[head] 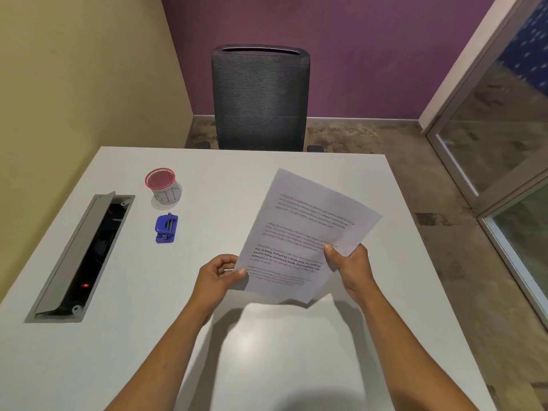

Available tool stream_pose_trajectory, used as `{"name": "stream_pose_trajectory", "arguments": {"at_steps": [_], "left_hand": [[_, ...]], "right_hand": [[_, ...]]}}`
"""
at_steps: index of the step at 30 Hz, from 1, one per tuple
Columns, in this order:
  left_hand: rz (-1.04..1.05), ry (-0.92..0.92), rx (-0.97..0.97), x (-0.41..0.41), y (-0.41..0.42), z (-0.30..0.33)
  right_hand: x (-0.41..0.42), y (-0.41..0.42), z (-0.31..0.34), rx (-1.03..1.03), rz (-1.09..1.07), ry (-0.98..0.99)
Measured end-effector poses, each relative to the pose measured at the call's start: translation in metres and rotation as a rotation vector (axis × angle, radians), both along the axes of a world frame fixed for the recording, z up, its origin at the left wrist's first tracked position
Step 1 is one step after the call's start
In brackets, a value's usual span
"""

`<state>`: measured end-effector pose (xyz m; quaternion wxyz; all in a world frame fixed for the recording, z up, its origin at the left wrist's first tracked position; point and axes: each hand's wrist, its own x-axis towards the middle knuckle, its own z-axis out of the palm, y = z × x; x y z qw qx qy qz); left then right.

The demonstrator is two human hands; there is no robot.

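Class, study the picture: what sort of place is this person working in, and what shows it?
Most likely a small office or meeting room: a white desk with an open cable hatch, a mesh-backed office chair behind it, and printed sheets held by the left hand and right hand.

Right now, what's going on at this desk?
A person holds the printed sheets up over the white table. The left hand pinches their lower left edge and the right hand grips the right edge. There seem to be at least two sheets, slightly fanned. Off to the left, a small blue desk tool and a red-rimmed cup sit untouched on the table, beside an open cable hatch.
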<state>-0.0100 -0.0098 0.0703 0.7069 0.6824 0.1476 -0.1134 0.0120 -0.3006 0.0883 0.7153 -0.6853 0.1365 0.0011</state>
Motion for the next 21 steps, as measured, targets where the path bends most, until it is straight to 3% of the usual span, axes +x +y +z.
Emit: {"name": "stream_pose_trajectory", "arguments": {"at_steps": [5,10,21], "left_hand": [[-0.152,-0.177,0.168,0.023,-0.009,0.028],[-0.099,-0.33,0.124,0.037,-0.021,0.048],[0.062,-0.148,0.209,0.022,-0.03,-0.005]], "right_hand": [[0.008,0.014,0.015,-0.107,0.063,-0.067],[0.015,0.023,0.023,-0.13,0.061,-0.114],[-0.001,0.034,-0.031,-0.222,0.123,0.033]]}}
